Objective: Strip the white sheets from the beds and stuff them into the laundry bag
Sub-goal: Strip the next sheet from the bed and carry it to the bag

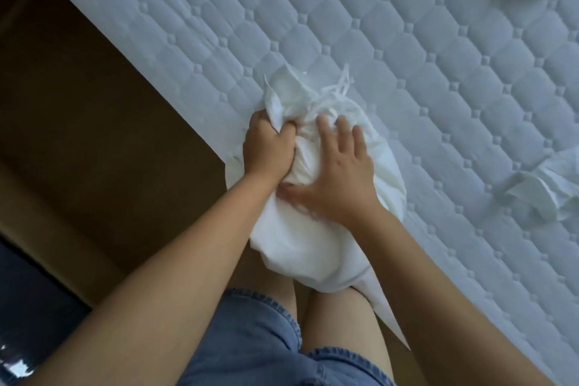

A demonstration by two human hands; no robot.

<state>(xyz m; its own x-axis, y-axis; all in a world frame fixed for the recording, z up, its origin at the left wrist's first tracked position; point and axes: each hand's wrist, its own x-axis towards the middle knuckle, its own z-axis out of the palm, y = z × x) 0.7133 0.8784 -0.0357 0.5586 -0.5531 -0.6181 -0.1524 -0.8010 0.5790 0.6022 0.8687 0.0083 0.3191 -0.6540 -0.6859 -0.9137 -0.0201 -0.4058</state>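
Denim shorts [250, 338], foreground. Left hand [269, 144] grips gathered neck of white laundry bag [300, 238] at mattress [376, 41] edge; right hand [341, 175] presses it, fingers spread.

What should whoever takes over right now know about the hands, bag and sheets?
Left hand grips the bunched mouth of the bag.
Right hand presses flat on the bag.
The bag lies stuffed at the mattress edge, by the person's legs.
Done: this mattress is stripped.
Left: a loose white cloth lies on the mattress to the right; the bag's strings are untied. Other beds are not in view.
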